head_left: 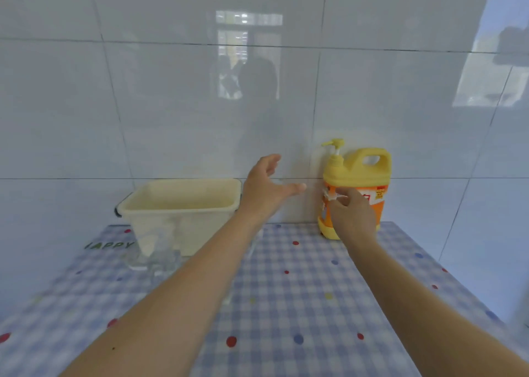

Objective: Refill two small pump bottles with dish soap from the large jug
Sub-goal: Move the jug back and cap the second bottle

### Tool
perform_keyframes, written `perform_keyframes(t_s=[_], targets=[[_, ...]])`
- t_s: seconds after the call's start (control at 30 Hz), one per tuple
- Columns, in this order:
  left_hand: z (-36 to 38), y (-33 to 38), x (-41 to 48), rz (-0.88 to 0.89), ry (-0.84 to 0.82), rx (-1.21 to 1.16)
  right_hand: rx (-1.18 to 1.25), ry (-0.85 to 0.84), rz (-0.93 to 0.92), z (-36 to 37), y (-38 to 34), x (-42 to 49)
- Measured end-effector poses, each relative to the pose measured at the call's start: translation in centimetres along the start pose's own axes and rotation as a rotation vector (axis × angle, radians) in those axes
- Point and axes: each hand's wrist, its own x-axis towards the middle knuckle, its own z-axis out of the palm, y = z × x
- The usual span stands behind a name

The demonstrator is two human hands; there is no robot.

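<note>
Wall (171, 104) of pale glossy tiles across the whole back. Table (300, 290) below it under a blue-and-white checked cloth with coloured dots, far edge butting the wall, right edge running down past the jug. Wide bare stretch of cloth in the middle and near side, between the two forearms. Cream plastic tub (183, 205) at the far left, open top up, long side along the wall. Clear containers (146, 258) just in front of the tub, too blurred to name.

Yellow jug (357, 173) at the far right, standing upright against the wall, long axis vertical, base on the cloth near the right edge. Orange label round the middle, loop handle at the upper right, pump on top with nozzle pointing left.

Left hand (266, 187) raised over the gap between tub and jug, fingers spread wide and straight, thumb out toward the jug, touching nothing. Right hand (353, 213) in front of the jug's label, fingers curled, pinching a small white piece (329, 195). Cannot tell what that piece is, nor whether attached to the jug.
</note>
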Motion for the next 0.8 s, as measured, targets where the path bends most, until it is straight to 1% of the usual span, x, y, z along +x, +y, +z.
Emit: perform_keyframes(t_s=[0.13, 0.27, 0.37, 0.43, 0.53, 0.6, 0.67, 0.8], targets=[[-4.7, -1.4, -2.3, -0.013, 0.037, -0.023, -0.025, -0.112, -0.04, 3.5, -1.8, -2.3], [-8.1, -4.6, -5.0, -0.081, 0.088, -0.11, -0.051, -0.22, -0.021, 6.9, -2.3, -4.3], [-9.3, -7.0, -7.4, -0.143, 0.035, -0.117, -0.087, -0.28, -0.023, 8.6, -2.0, -5.3], [-9.8, -8.6, -8.7, -0.207, -0.03, -0.083, -0.119, -0.306, -0.022, 9.4, -1.7, -5.4], [-10.2, -10.7, -9.9, -0.315, -0.155, -0.017, -0.167, -0.32, -0.018, 10.0, -1.1, -5.0], [-10.4, -11.5, -10.1, -0.356, -0.2, 0.025, -0.198, -0.315, -0.028, 10.4, -0.6, -4.5], [-10.3, -11.6, -10.1, -0.368, -0.2, 0.012, -0.221, -0.321, -0.026, 10.8, -0.1, -3.9], [-9.4, -11.8, -9.4, -0.358, -0.146, -0.017, -0.258, -0.355, -0.049, 11.5, 0.7, -2.8]])
